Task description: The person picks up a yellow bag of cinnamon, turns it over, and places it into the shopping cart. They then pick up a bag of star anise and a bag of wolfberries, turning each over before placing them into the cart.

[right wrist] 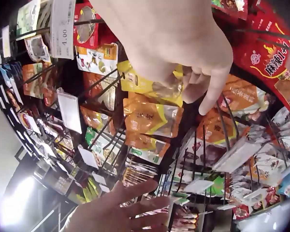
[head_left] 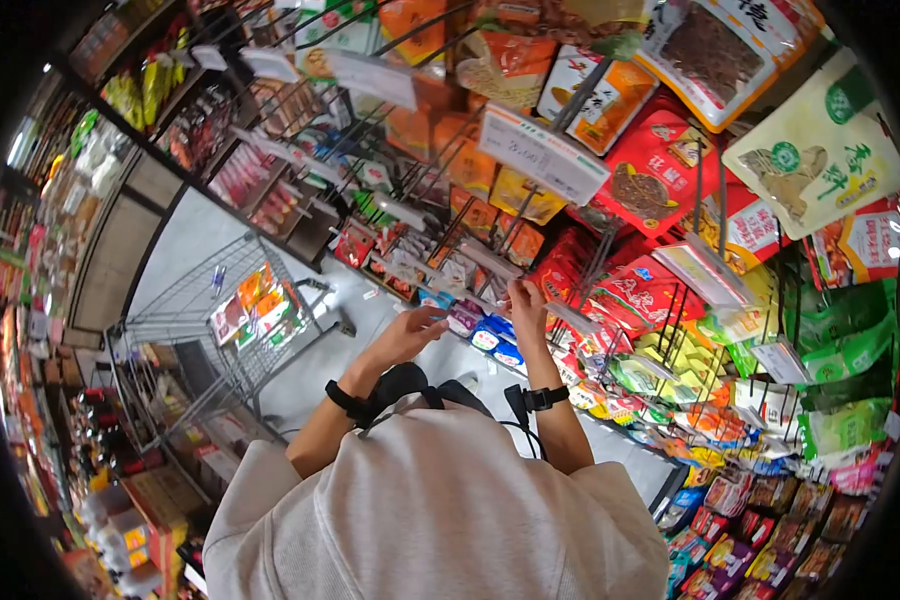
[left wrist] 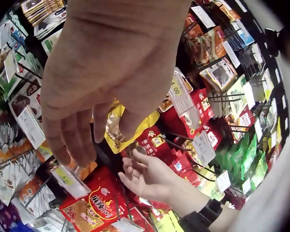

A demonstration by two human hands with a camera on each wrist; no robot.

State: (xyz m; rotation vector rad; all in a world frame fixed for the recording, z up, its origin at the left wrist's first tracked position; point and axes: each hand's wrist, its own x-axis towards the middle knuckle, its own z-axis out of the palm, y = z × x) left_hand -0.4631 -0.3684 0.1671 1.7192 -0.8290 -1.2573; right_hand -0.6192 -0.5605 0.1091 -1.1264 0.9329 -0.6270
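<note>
My left hand point(head_left: 410, 335) is in front of the hanging packets; the right wrist view shows the left hand point(right wrist: 121, 210) with its fingers spread and nothing in them. My right hand point(head_left: 526, 315) is close to the rack, its fingers loosely bent. In the right wrist view the right hand point(right wrist: 183, 53) overlaps a yellow packet point(right wrist: 150, 87) beside orange packets point(right wrist: 152, 118). From the left wrist, the right hand point(left wrist: 152, 179) appears below the yellow packet point(left wrist: 117, 128), near red packets; nothing is visibly held. Whether its fingertips touch a packet is unclear.
A wire shopping cart point(head_left: 215, 320) with several packets in it stands on the pale floor point(head_left: 345, 300) at the left. Metal hooks and price tags point(head_left: 545, 155) jut out from the rack above and around the hands. Boxes point(head_left: 165, 495) lie at the lower left.
</note>
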